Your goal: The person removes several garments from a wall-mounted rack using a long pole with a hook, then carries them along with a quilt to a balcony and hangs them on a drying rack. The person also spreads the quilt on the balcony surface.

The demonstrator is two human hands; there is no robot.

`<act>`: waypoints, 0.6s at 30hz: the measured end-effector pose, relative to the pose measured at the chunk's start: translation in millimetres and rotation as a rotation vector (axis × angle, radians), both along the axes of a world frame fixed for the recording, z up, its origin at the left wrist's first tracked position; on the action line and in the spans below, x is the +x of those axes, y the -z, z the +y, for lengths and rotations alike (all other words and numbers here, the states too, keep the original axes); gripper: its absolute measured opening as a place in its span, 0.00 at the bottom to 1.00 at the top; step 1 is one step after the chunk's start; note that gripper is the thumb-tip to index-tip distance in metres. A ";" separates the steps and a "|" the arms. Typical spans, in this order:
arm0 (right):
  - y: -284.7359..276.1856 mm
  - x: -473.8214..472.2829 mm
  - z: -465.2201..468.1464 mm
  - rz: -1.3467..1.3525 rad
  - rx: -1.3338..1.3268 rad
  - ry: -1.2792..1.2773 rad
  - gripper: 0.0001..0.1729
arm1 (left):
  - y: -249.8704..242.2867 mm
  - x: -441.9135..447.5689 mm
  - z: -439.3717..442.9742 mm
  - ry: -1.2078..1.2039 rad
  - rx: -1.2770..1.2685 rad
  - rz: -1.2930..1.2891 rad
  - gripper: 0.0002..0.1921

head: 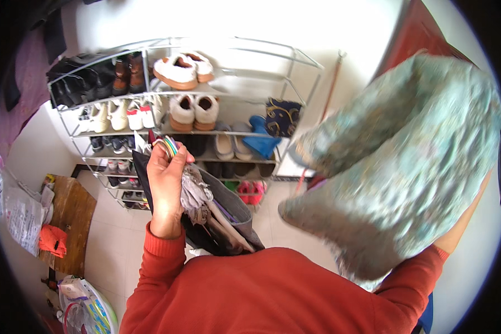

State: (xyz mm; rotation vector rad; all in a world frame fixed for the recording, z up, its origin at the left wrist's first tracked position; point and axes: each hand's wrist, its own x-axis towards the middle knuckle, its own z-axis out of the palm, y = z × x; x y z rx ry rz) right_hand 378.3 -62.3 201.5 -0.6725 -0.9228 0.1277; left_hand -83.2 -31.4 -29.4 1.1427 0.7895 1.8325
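My left hand (167, 179) is closed around several thin coloured rings (169, 147), with bunched grey-lilac fabric (195, 188) hanging just beside it. Dark and grey garments (234, 204) hang below this hand, in front of my red sweater. On the right, a large blue-green quilted or crinkled cloth (417, 179), folded over and blurred, fills much of the view. My right forearm (463, 221) reaches up behind the cloth, which hides my right hand.
A metal shoe rack (234, 92) with several pairs of shoes and slippers stands ahead against the wall. At left is a wooden bench (73, 217) with an orange cloth (53, 241) on it. A filled tub (110, 311) stands at lower left. A thin pole (333, 87) leans beside the rack.
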 end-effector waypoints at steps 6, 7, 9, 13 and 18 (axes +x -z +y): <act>44.1 -16.1 -55.3 -0.037 -0.131 0.024 0.17 | 1.1 32.4 -9.3 0.132 -0.003 -0.100 0.01; 52.2 -18.2 -60.3 -0.038 -0.150 0.021 0.17 | 0.1 39.8 -9.8 0.132 -0.031 -0.109 0.01; 75.4 -20.1 -63.9 -0.028 -0.207 -0.003 0.17 | -0.3 55.6 -10.7 0.172 -0.031 -0.142 0.02; 128.1 -10.9 -59.2 0.043 -0.322 -0.071 0.18 | 0.2 88.9 -15.6 0.187 -0.027 -0.127 0.02; 206.1 -8.3 -34.6 0.240 -0.731 -0.277 0.19 | 2.1 148.2 -29.6 0.256 0.018 -0.071 0.01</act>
